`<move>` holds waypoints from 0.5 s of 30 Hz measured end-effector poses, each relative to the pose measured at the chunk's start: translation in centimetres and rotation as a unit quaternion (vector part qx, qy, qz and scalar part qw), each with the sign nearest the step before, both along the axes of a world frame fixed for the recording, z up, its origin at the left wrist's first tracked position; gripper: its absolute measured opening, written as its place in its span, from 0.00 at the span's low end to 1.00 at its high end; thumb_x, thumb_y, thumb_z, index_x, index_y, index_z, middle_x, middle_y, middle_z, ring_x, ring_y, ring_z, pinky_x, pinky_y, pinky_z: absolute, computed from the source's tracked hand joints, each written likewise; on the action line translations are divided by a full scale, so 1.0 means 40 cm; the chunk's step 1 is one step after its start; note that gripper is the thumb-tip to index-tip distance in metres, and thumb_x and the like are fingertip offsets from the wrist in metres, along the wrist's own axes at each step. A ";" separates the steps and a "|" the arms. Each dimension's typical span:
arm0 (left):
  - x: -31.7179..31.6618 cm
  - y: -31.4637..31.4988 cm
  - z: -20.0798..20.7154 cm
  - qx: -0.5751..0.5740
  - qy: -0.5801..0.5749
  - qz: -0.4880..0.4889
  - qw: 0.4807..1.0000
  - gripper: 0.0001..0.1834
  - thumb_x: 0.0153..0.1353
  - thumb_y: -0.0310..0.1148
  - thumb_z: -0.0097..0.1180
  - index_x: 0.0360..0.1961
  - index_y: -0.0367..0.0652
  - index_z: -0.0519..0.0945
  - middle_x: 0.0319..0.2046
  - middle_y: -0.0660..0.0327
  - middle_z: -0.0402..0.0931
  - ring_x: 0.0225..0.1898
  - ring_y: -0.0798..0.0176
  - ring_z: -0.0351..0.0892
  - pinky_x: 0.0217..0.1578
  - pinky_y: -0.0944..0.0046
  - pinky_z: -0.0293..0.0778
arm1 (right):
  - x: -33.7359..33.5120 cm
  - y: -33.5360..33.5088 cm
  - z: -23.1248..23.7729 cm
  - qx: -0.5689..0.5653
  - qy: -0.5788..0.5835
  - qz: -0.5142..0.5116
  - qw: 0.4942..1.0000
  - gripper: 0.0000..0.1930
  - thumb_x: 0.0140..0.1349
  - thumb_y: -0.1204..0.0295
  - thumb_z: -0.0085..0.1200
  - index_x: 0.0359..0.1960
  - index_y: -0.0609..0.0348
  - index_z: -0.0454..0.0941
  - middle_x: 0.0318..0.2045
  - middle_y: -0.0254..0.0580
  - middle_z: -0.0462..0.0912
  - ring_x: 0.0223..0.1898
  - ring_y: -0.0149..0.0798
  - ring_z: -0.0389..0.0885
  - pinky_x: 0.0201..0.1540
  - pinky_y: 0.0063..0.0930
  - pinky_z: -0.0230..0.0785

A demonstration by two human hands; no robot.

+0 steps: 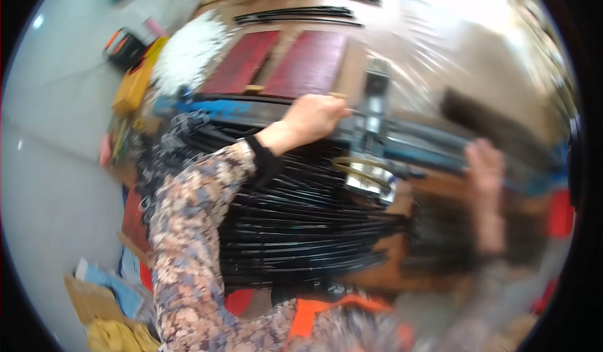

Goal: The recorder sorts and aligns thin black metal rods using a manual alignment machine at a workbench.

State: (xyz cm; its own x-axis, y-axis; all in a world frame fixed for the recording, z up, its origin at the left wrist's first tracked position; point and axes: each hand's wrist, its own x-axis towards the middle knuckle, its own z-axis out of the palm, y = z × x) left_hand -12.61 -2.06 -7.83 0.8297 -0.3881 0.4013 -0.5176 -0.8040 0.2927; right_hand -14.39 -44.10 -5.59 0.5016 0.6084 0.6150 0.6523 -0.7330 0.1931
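Note:
My left hand (pixel 312 121) is closed in a fist at the long grey metal rail (pixel 276 114), just left of an upright metal clamp-like fixture (pixel 375 100). What its fingers hold, if anything, is hidden. A brass-coloured ring (pixel 362 175) circles the fixture's lower part, close to a shiny metal block (pixel 370 185). My right hand (pixel 487 166) is smeared by motion near the rail's right part. Beyond it is a blurred dark, long shape (pixel 496 122) whose kind I cannot make out. Under my left forearm and in front of the fixture lies a big bundle of thin black rods (pixel 301 226).
Two dark red boards (pixel 308 63) lie behind the rail, with a heap of white pieces (pixel 191 53) to their left. More black rods (pixel 301 16) rest farther back. Yellow boxes (pixel 135 82) and a black-and-orange device (pixel 125 49) stand at the left. Cardboard (pixel 94 295) lies lower left.

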 end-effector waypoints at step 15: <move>0.001 -0.026 0.009 0.035 0.018 0.046 0.998 0.07 0.66 0.35 0.55 0.33 0.44 0.77 0.27 0.48 0.80 0.32 0.40 0.81 0.30 0.44 0.73 | -0.076 0.142 -0.108 0.126 0.232 0.087 0.961 0.18 0.57 0.76 0.63 0.49 0.63 0.79 0.36 0.45 0.84 0.43 0.45 0.80 0.45 0.40 0.66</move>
